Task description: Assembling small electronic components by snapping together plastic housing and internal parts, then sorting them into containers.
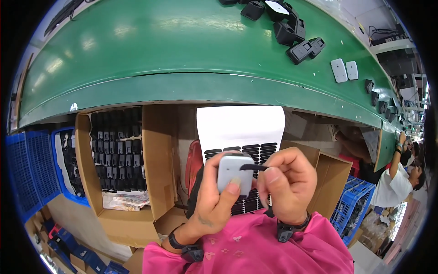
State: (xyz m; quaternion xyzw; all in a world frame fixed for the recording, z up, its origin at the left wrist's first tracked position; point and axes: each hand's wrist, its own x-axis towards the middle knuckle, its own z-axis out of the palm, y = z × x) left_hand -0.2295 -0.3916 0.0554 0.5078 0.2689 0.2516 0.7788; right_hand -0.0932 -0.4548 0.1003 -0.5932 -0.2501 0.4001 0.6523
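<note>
My left hand [212, 205] is closed around a light grey rounded plastic casing [228, 170], its thumb pressed on the front face. A dark part shows along the casing's top edge. My right hand [289, 185] pinches one end of a narrow black strip [252, 167], whose other end lies over the casing's right side. Behind both hands, a white sheet [241, 124] with rows of black oblong stickers rests over my lap. My hands cover part of those rows.
Beyond the sheet runs a green workbench [150, 50] with black plastic housings [287, 34] and two pale casings [339, 71] on it. At left stand a cardboard box [109, 223] of black parts and a blue crate [39, 169]. Another blue crate [351, 208] and a person [392, 185] are at right.
</note>
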